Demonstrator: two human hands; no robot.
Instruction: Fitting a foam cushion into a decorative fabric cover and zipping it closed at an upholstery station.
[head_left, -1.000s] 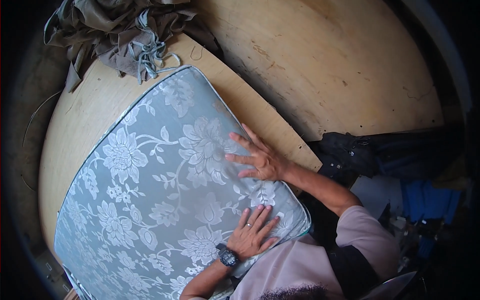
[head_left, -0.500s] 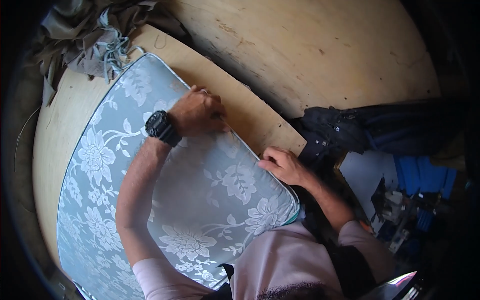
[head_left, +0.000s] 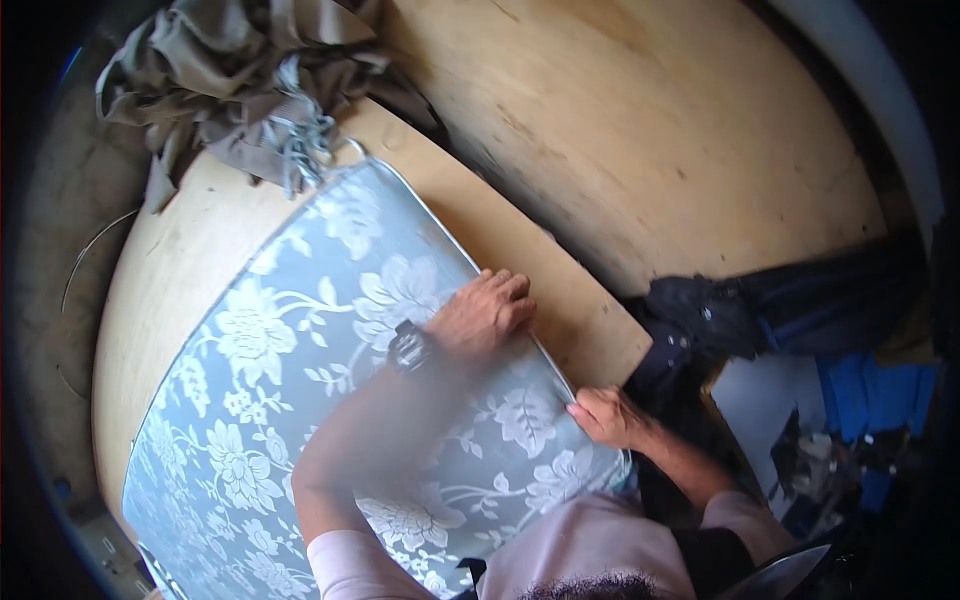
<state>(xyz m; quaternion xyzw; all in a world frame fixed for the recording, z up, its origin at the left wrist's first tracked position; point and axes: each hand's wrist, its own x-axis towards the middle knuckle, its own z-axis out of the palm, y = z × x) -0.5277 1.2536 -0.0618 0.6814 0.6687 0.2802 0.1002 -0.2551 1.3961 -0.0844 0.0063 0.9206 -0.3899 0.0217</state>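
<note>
cushion [head_left: 310, 400], blue-grey with white flowers, lies flat on the wooden tabletop [head_left: 170, 290]; all places below taken from it. left hand [head_left: 488, 312], watch [head_left: 410, 347] on the wrist, sits on the cushion's right edge, its arm crossing the top face. left grip: fingers bent down over the edge — tips hidden, so cannot tell whether it is closed on the border or only pressing. right hand [head_left: 612, 418] is on the same edge, nearer the cushion's near right corner; right grip: thumb on top, fingers curled under, apparently pinched on the border with little gap. status, as judged: the floral cover is on, and pale piping [head_left: 440, 228] runs along the far part of the right edge up to the far corner. the stretch between the hands seems the part being worked; whether its seam is finished cannot be read, and the near right corner looks less crisp, so perhaps unfinished. brown cloth [head_left: 230, 60] is heaped beyond the cushion's far corner, blue-grey strips [head_left: 305, 135] just beside that corner; dark bag [head_left: 700, 310] off to the cushion's right.
</note>
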